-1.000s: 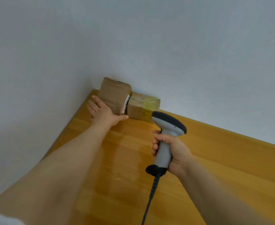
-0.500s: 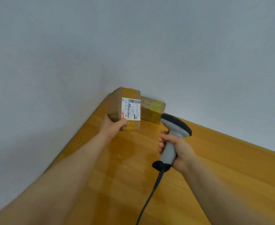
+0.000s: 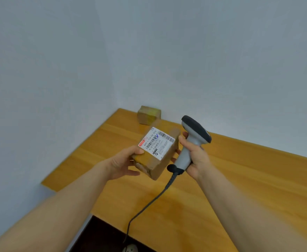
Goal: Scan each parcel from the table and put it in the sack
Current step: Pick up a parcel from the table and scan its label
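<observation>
Main risk as I see it: a missed read. The scanner [image 3: 194, 135] head points up and off to the right, not at the label [image 3: 157, 142], and the parcel [image 3: 156, 151] looks motion-blurred, so a trigger pull now prob. gets nothing. 2nd risk: the left hand [image 3: 123, 164] grips only the near-left end, the rest overhangs, so a quick tilt could slip it. The thumb [image 3: 139, 151] sits just beside the label's red corner and could cover print if it creeps. The cable [image 3: 149, 202] hangs over the desk [image 3: 239, 179] edge and may snag.

Parcel is held above the desk, label up, thumb on top; the other left fingers are hidden under it. The right hand [image 3: 194, 157] has its fingers [image 3: 182, 138] wrapped round the scanner handle, one tip right at the parcel's far corner; contact I can't tell. The second parcel [image 3: 149, 114] waits in the back corner. Sack not in view
</observation>
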Available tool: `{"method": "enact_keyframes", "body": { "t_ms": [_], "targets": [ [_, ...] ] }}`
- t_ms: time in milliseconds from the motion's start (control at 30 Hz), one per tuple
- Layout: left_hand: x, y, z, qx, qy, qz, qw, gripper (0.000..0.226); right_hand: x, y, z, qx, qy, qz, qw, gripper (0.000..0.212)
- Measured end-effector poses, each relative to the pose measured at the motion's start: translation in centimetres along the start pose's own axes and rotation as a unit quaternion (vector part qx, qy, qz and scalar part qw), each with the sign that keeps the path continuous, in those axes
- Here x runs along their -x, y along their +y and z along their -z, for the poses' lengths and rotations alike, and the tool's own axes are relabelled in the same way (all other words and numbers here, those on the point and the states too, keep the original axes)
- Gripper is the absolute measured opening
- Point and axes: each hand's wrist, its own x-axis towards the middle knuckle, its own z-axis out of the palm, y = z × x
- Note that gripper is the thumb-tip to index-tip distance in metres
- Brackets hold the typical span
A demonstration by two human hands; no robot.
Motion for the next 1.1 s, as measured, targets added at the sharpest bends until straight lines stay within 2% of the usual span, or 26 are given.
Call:
{"method": "enact_keyframes", "body": {
  "t_ms": [100, 233, 333, 433, 533, 633, 767, 900, 1033, 1100],
  "targets": [
    [2.4, -0.4, -2.2, -0.031, -0.004, 0.009, 0.999, 0.073, 2.9, -0.4, 1.6, 0.006, -0.023, 0.005, 1.000, 0.039],
    [3.3, -0.4, -4.0, -0.015, -0.006, -0.011, 1.000, 0.069, 5.6, -0.1, 3.6, 0.052, 0.043, 0.023, 0.997, 0.033],
    [3.0, -0.3, -5.8, 0.025, 0.018, -0.061, 0.998, 0.054, 6.8, 0.4, 4.8, -0.005, 0.078, 0.029, 0.996, 0.038],
    [2.6, -0.7, -7.6, 0.044, 0.006, -0.076, 0.996, 0.068, 7.6, 0.7, 5.3, -0.049, 0.116, 0.042, 0.991, 0.031],
    [2.7, -0.7, -8.3, 0.009, -0.038, -0.003, 0.999, 0.096, 8.0, 0.3, 5.4, -0.056, 0.142, 0.062, 0.986, 0.031],
    [2.4, -0.2, -8.1, 0.000, -0.073, 0.017, 0.997, 0.096, 8.3, -0.1, 5.6, -0.050, 0.137, 0.074, 0.987, 0.033],
    [1.9, 0.8, -7.9, -0.021, 0.008, -0.028, 0.999, 0.099, 8.9, -0.2, 5.8, 0.019, 0.136, 0.099, 0.985, 0.027],
    [1.6, 2.2, -6.4, -0.032, 0.082, -0.069, 0.994, 0.081, 10.3, -0.7, 5.4, 0.137, 0.086, 0.092, 0.983, 0.024],
    [0.7, 3.4, -4.6, -0.062, 0.138, -0.091, 0.984, 0.115, 11.4, -1.0, 4.0, 0.210, 0.006, 0.058, 0.976, 0.016],
    [0.2, 3.6, -3.9, -0.079, 0.157, -0.105, 0.979, 0.119, 11.9, -1.2, 3.1, 0.235, -0.016, 0.049, 0.971, 0.012]
  ]
}}
